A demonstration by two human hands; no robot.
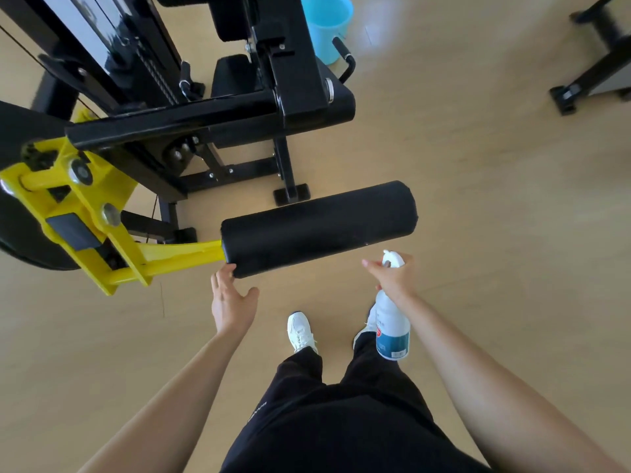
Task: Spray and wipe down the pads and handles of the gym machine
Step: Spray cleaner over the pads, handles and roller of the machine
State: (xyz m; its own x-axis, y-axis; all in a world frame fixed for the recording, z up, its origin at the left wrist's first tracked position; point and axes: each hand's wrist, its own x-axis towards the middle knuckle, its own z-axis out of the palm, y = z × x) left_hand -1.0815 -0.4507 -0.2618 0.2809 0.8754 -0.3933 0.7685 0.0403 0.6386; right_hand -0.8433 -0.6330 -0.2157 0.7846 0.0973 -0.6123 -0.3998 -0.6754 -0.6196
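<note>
1 blue bucket (327, 25) by machine (211, 110), tan flr (478, 165).

Light blue bucket (329, 25), top centre, standing on the tan wood-look floor (495, 199). Upper right corner: black base of a second machine (594, 75), cut by the frame edge. Bottom centre: white shoes (300, 331), black trousers (341, 421).

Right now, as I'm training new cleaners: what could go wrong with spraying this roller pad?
No cloth shows: the left hand is open beside the roller pad, so spray might sit unwiped. Mist from the spray bottle in the right hand could wet the floor by the white shoes: slip risk.
</note>
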